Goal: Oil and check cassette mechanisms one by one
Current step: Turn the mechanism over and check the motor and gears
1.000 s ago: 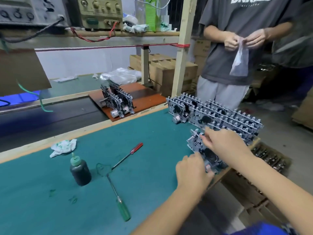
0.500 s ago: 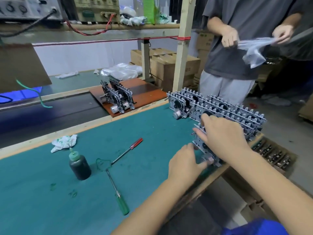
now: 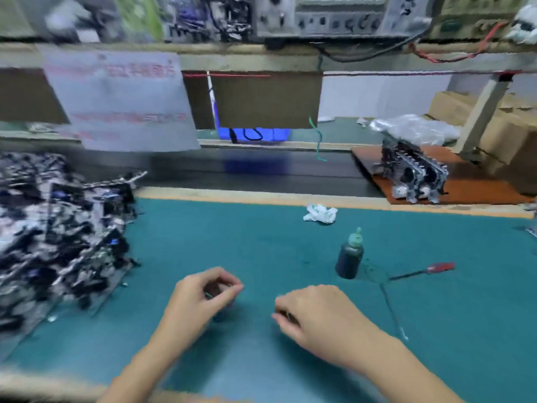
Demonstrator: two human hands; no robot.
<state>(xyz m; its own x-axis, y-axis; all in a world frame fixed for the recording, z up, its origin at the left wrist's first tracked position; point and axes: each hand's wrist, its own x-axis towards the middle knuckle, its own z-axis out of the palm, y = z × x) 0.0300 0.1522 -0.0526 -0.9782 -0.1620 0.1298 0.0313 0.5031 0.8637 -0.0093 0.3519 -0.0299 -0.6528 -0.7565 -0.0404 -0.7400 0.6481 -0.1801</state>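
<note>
Left hand (image 3: 200, 298) and right hand (image 3: 316, 318), fingers curled, contents unclear, hover over the green table (image 3: 261, 251) near the oil bottle (image 3: 350, 258).

A dark oil bottle (image 3: 349, 259) with a green nozzle is standing upright on the teal surface (image 3: 261, 245). Far left of it, blurred cassette mechanisms (image 3: 58, 234) are lying heaped; behind-right, several (image 3: 414, 173) are standing on edge in a row.

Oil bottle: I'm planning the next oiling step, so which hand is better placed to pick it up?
Probably the right hand. The oil bottle stands on the green mat on its side, while the left hand lies farther off, toward the heap of mechanisms.
</note>
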